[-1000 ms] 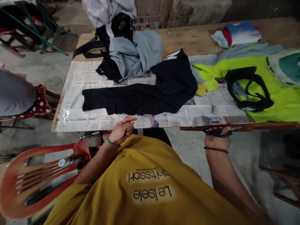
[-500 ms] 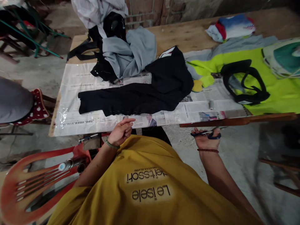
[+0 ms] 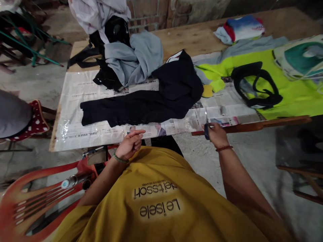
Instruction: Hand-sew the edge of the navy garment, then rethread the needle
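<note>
My right hand grips scissors by their dark blue handles at the table's front edge. Their blades point away from me, up over the newspaper. My left hand is at the near edge, its index finger stretched to the right and the other fingers loosely curled; I see nothing held in it. Just beyond it lies a dark navy garment, flat, with a narrow part reaching left and a bunched, wider part at right. The left fingertip is near its lower edge, apart from the cloth.
Newspaper covers the wooden table. Grey cloth and a black strap lie behind the garment. At right are a lime-yellow garment, a black band and an iron. A red plastic chair stands at my left.
My right hand has turned over and moved up and slightly left to the table edge; the scissors now point away from me. My left hand keeps its pose. The view has shifted slightly.
</note>
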The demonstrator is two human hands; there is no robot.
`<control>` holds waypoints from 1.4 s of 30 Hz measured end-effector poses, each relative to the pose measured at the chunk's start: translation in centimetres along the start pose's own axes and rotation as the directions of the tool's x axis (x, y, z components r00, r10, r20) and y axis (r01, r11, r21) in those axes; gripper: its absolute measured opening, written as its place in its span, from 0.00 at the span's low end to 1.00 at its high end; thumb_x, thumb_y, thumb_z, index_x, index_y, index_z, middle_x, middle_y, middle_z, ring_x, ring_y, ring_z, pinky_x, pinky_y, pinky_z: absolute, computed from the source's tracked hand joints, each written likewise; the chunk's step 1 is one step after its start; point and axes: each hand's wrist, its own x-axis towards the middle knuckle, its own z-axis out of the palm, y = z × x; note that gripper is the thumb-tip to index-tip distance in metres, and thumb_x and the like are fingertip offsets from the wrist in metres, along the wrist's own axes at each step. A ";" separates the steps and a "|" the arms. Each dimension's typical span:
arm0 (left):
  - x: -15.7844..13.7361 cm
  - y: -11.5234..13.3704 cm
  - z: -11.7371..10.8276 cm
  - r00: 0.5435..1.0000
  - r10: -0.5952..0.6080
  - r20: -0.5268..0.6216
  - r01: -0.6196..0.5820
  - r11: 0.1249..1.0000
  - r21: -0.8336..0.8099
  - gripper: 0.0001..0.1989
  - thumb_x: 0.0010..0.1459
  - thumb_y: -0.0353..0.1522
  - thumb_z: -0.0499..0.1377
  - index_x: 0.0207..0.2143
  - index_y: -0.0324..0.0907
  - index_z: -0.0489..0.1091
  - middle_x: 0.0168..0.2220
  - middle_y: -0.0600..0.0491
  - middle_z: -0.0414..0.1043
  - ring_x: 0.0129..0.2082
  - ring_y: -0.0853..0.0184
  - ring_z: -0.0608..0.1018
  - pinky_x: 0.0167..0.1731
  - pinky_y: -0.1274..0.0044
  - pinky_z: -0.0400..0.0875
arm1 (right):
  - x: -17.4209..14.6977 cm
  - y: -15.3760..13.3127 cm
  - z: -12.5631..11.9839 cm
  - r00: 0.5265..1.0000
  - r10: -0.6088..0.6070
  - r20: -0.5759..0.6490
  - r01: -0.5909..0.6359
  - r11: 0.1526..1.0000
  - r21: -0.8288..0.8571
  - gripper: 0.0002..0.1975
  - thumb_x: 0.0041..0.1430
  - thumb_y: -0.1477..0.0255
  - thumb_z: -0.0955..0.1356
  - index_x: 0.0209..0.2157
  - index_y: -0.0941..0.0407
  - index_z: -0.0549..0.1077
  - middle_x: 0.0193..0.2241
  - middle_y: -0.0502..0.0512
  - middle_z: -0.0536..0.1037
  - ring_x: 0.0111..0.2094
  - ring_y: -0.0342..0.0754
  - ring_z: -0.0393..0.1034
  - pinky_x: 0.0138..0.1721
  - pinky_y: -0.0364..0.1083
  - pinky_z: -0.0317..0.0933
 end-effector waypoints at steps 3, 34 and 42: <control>0.0 -0.3 0.1 1.000 -0.002 0.007 0.002 1.000 0.002 0.16 0.46 0.31 0.66 0.40 0.37 0.71 0.15 0.64 0.53 0.12 0.80 0.55 0.12 0.85 0.41 | 2.5 -1.3 -1.0 0.997 -0.062 -0.048 0.032 0.883 -0.468 0.27 0.47 0.58 0.69 0.46 0.60 0.68 0.37 0.64 0.74 0.40 0.58 0.70 0.41 0.53 0.60; -0.6 -1.1 0.2 0.918 0.117 0.378 -0.020 0.967 -0.252 0.24 0.55 0.33 0.63 0.55 0.48 0.65 0.15 0.65 0.50 0.11 0.81 0.50 0.12 0.88 0.49 | -12.8 -14.4 8.7 0.463 -0.841 0.282 0.532 0.518 0.670 0.10 0.53 0.71 0.70 0.39 0.50 0.76 0.33 0.50 0.71 0.31 0.42 0.66 0.34 0.45 0.64; -0.4 -1.2 0.4 0.927 0.084 0.366 0.017 0.964 -0.264 0.25 0.53 0.35 0.65 0.54 0.45 0.66 0.14 0.65 0.49 0.11 0.81 0.51 0.11 0.88 0.47 | -13.1 -14.2 9.8 0.412 -0.903 0.123 0.726 0.408 0.553 0.04 0.60 0.73 0.66 0.34 0.51 0.74 0.31 0.51 0.74 0.35 0.45 0.69 0.39 0.47 0.65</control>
